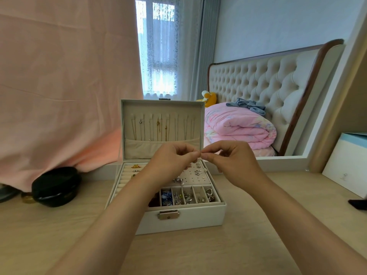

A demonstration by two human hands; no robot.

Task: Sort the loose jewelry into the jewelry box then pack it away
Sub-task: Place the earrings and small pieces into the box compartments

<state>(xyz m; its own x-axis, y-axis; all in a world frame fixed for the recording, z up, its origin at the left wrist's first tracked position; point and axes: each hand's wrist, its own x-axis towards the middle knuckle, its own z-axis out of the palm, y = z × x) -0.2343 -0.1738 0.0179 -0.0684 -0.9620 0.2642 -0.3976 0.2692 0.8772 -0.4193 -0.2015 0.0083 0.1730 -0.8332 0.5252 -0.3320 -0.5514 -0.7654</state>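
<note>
Where the two hands meet above the open box point(188, 221), the left hand point(172, 160) and right hand point(235, 162) each pinch one tiny piece point(201, 154) between thumb and forefinger, the other fingers curled in. The piece is too small to name; it may be an earring and its back.

I judge it almost weightless, hard and slick, so it is likely to spring free if squeezed. Fingertips alone suit it, held on its post or body. Keeping it over the tray means a drop would land inside.

Below the hands lie a pierced panel point(200, 176) with a few studs, ring rolls point(127, 176) on the tray's left, and a front row of compartments point(196, 194) with mixed pieces. Thin chains point(158, 126) hang in the upright lid point(162, 103); they look limp and prone to tangle.

The box stands mid-bench point(238, 249), toward the rear edge, its clasp point(168, 214) facing the person. It looks stiff and far heavier than its contents, so it is best latched and then lifted by both side walls. A black round case point(55, 185) sits near the left edge and a white carton point(345, 165) at the right edge.
</note>
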